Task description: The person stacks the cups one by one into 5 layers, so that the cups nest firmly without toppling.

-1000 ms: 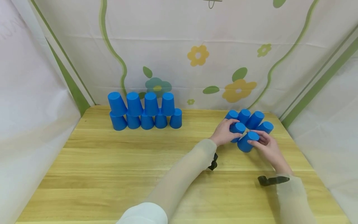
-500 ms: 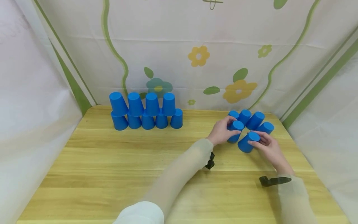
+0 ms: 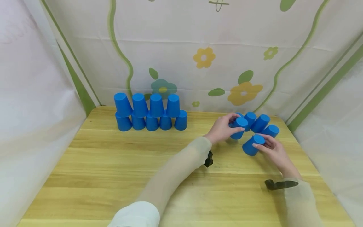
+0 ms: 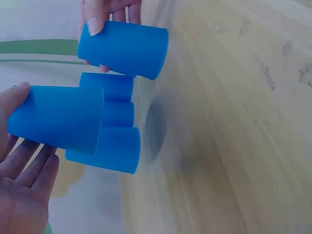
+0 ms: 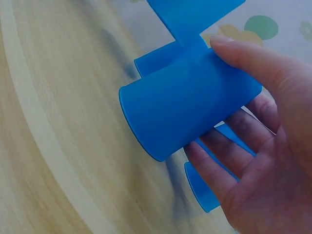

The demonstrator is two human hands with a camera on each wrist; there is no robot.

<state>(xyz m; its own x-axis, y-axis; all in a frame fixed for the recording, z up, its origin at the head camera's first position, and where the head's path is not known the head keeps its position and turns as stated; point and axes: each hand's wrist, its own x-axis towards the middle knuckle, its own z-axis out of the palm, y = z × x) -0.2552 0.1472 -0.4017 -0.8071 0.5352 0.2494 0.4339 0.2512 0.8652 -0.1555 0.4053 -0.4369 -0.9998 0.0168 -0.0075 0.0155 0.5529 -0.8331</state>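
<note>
My left hand (image 3: 222, 127) grips an upside-down blue cup (image 3: 240, 123), thumb on the near side and fingers round the far side. In the left wrist view this cup (image 4: 56, 119) hangs off the tabletop, partly over other cups. To its right, my right hand (image 3: 276, 154) holds a second upside-down blue cup (image 3: 252, 146) between thumb and fingers. The right wrist view shows that cup (image 5: 190, 97) tilted in the frame, its rim toward the wood. Several more blue cups (image 3: 261, 123) stand inverted behind the hands, one mostly hidden by the left hand.
At the back left, inverted blue cups stand in two tiers, an upper row (image 3: 156, 105) bridging a lower row (image 3: 152, 123). The lower row's rightmost cup (image 3: 181, 120) bears nothing. A flowered cloth (image 3: 181, 63) rises behind the wooden table (image 3: 136, 164).
My left hand has carried its cup leftward and slightly up, widening the gap to the right hand's cup. The right hand stays almost in place. The view has shifted slightly.
</note>
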